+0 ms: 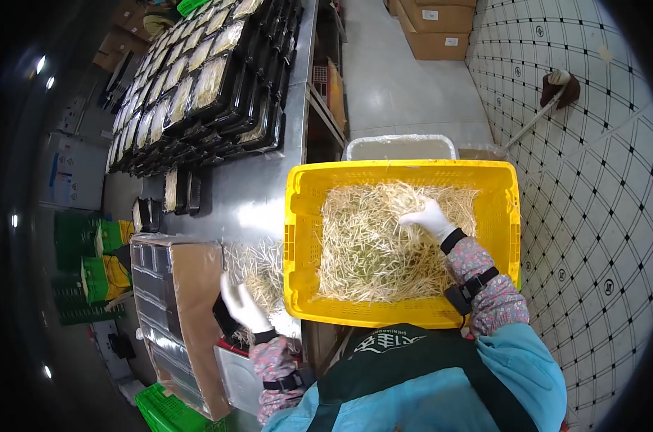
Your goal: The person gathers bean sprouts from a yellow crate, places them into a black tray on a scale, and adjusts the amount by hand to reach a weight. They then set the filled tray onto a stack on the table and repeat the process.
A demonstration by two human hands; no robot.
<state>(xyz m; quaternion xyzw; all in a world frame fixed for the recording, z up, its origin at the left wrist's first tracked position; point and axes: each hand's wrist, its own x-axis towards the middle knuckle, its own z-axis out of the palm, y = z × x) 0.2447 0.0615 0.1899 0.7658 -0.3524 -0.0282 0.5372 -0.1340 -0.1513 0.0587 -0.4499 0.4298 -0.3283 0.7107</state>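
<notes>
A yellow crate holds a wide heap of thin pale sprouts. My right hand, in a white glove, is in the heap near its upper right, its fingers closed round some sprouts. Left of the crate, my gloved left hand is over a black tray, fingers stretched out; whether it touches the tray I cannot tell. A loose pile of sprouts lies on the metal table between that hand and the crate.
Stacked packed trays fill the table's far part. A cardboard box with empty black trays stands at left, beside a scale. Green crates are at lower left. Cardboard boxes and a long-handled tool are beyond the yellow crate.
</notes>
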